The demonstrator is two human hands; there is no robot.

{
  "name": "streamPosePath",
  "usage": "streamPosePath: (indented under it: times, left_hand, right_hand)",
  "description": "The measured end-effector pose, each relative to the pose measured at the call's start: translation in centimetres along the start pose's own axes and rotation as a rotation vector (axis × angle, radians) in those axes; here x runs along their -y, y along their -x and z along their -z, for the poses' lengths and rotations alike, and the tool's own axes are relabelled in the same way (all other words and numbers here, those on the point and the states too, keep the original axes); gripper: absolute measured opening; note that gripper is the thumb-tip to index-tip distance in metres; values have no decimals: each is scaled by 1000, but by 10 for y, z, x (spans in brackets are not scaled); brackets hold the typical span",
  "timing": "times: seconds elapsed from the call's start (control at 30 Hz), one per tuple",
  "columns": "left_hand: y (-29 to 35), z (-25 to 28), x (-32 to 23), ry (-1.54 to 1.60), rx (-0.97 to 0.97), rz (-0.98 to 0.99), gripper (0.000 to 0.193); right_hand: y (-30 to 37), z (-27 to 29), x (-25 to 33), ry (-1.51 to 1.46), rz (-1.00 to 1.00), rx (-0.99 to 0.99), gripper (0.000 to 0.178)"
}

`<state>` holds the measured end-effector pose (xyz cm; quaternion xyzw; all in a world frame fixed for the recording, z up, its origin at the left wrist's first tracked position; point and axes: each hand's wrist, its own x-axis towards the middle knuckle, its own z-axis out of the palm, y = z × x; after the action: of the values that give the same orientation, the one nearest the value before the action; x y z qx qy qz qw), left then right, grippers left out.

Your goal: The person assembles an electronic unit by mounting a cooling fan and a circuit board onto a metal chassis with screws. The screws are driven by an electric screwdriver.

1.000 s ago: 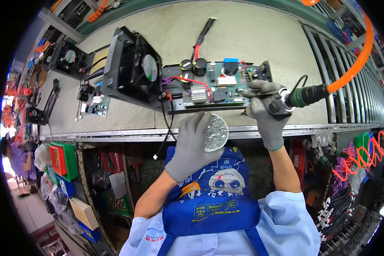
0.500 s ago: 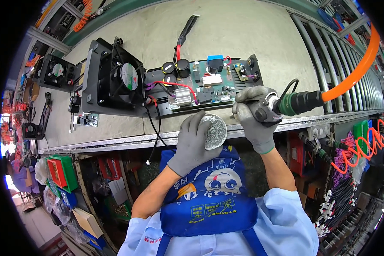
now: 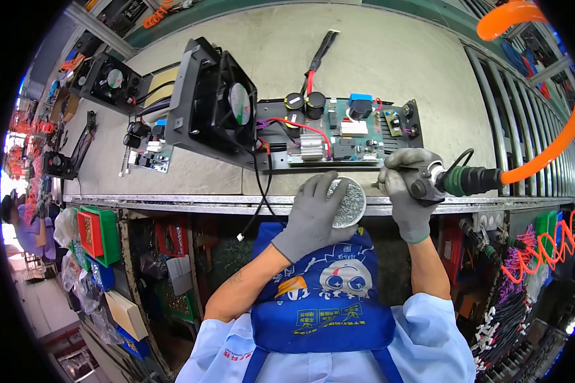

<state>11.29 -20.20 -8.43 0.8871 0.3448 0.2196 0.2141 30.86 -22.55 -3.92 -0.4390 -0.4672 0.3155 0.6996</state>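
A round white tub (image 3: 365,203) of small shiny metal pieces, probably screws, is in my gloved left hand (image 3: 310,216). Its fingers wrap over the rim at the bench's front edge. My gloved right hand (image 3: 407,207) grips a dark air-powered tool (image 3: 457,180) with a green collar, fed by a thick orange hose (image 3: 559,137). The tool lies sideways; its tip is hard to make out near my fingertips. Just beyond both hands sits a green circuit board (image 3: 338,131) on a black chassis, with capacitors, a finned heat sink (image 3: 312,147) and a large black fan (image 3: 236,105) at its left end.
A second fan unit (image 3: 112,82) and a small loose board (image 3: 152,156) lie farther left on the bench (image 3: 415,51). Metal rollers (image 3: 524,121) run along the right. Black leads (image 3: 260,182) hang over the front edge. Red and green bins (image 3: 103,236) stand below left.
The whole view has swung left, so bench, hands and chassis appear farther right and slightly lower. Both hands keep their holds, with little shift relative to the chassis.
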Motion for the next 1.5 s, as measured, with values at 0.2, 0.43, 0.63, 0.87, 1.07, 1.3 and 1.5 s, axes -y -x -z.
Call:
streamPosePath:
  times: [0.2, 0.43, 0.63, 0.87, 1.07, 1.3, 1.5]
  left_hand:
    - [-5, 7, -3, -11, 14, -7, 86]
    - [0, 5, 4, -15, -2, -33, 88]
    - [7, 0, 12, 9, -43, -80, 90]
    - [9, 2, 12, 7, -44, -95, 88]
    - [9, 2, 13, 39, -65, -97, 87]
    - [8, 4, 12, 21, -68, -105, 84]
    - [10, 2, 12, 14, -77, -97, 78]
  right_hand:
    - [-3, 0, 0, 93, 1, -9, 34]
    - [-10, -11, 16, -81, -104, -88, 29]
    - [-11, -29, 34, -272, -70, -55, 31]
    - [-14, -32, 7, -66, 15, 97, 39]
    - [-16, -49, 12, -209, -82, -6, 27]
    - [-16, -53, 12, -175, -102, 1, 25]
    - [-14, -47, -2, -10, 29, 165, 38]
